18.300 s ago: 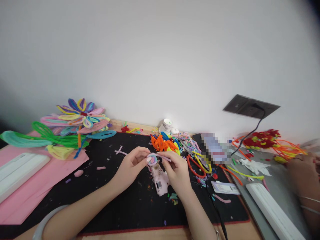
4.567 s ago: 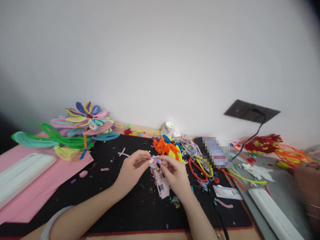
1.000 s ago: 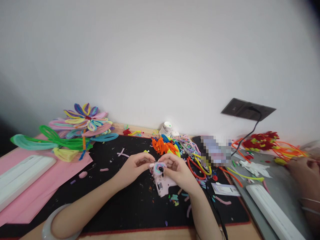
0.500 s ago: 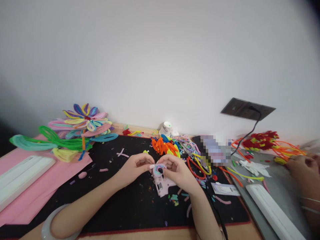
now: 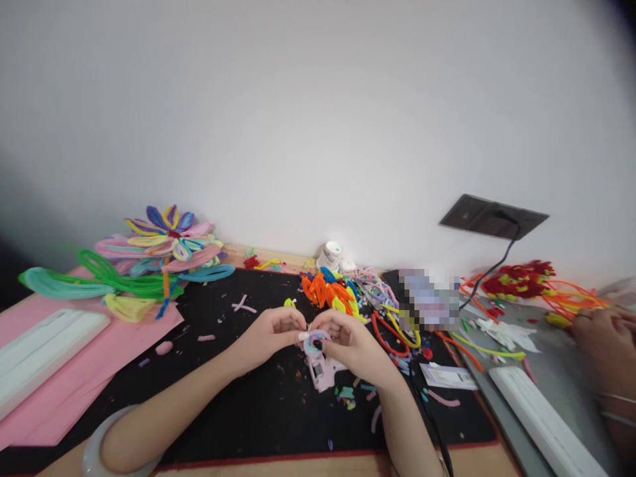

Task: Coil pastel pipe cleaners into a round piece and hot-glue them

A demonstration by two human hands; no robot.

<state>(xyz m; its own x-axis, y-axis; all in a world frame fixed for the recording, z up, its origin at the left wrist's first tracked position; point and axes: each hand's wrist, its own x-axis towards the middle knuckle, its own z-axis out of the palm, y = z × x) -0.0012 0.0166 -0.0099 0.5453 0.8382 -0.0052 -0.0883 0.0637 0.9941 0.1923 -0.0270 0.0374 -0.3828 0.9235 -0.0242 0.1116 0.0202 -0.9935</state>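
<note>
My right hand is closed on a pastel pipe cleaner coil, blue and lilac, with the thumb's dark nail lying across it. Fingers pinched together, my left hand meets the coil at its upper left edge. What exactly the left fingertips grip is too small to make out. Just below both hands lies a pale pink tool with a small dark window, partly covered by the coil. Orange pipe cleaner bundles lie just beyond my fingers.
A pipe cleaner flower and green loops rest on pink sheets at left. Scraps litter the black mat. At right are a cable, red-and-yellow flowers, a white bar and another person's hands.
The coil has tilted and dropped slightly between my hands, and my left fingertips have shifted a little along its edge. The other person's hands have moved slightly at right.
</note>
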